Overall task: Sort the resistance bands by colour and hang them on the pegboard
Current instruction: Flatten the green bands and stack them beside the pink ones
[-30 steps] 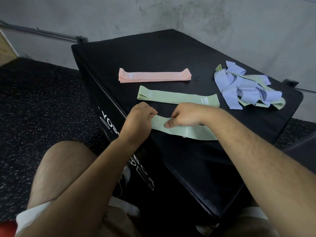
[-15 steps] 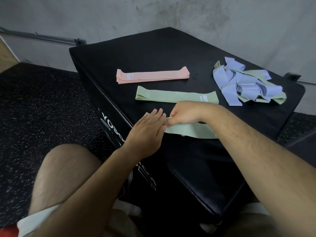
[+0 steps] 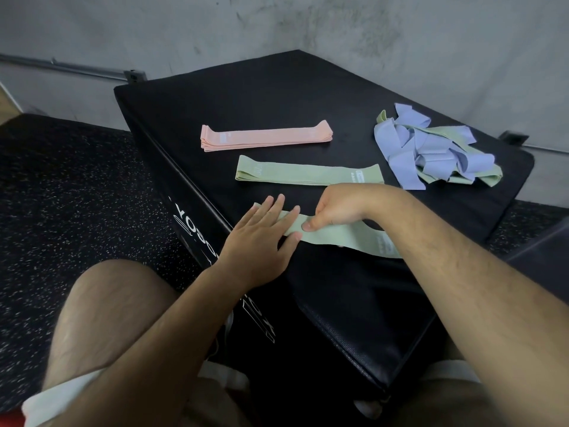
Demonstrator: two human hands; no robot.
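A light green band (image 3: 341, 237) lies near the front edge of the black padded box (image 3: 277, 94). My left hand (image 3: 261, 235) lies flat with straight fingers pressing the band's left end. My right hand (image 3: 337, 208) pinches the band near its middle, thumb on top. A second green band (image 3: 308, 174) lies flat just beyond. Farther back is a neat stack of pink bands (image 3: 266, 138). At the right lies a tangled heap of lilac and green bands (image 3: 431, 151). No pegboard is in view.
The box stands against a grey concrete wall (image 3: 338, 26) on speckled black rubber flooring (image 3: 67, 192). My bare knees are below, close to the box's front. A metal rail (image 3: 70, 67) runs along the wall's base at the left.
My left hand has opened from a pinch on the band's end to a flat palm pressing it. My right hand keeps its pinch; the band lies flatter.
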